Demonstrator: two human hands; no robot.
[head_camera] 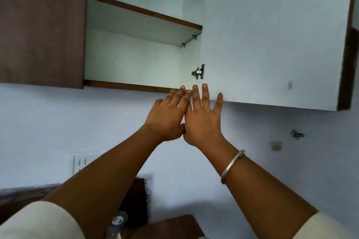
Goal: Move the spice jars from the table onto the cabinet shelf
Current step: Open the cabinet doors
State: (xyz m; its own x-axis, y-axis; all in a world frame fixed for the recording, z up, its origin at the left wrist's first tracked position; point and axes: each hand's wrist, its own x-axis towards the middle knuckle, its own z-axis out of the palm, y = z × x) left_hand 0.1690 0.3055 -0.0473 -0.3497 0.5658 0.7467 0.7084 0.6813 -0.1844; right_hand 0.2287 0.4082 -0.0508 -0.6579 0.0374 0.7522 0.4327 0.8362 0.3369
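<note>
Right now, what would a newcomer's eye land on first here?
The left hand and right hand reach up side by side, fingers straight, at the cabinet's bottom edge. Above, the open cabinet door bares a white shelf. A silver bangle circles the right wrist.

Grey-lidded jar [117, 221] stands below, brown-edged cabinet shelf [139, 25] overhead.

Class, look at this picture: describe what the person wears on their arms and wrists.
Cream sleeves cover the upper arms: left sleeve, right sleeve. Forearms are uncovered. A silver metal bangle with an engraved section circles the right wrist. The left wrist wears nothing. No gloves or rings show.
</note>
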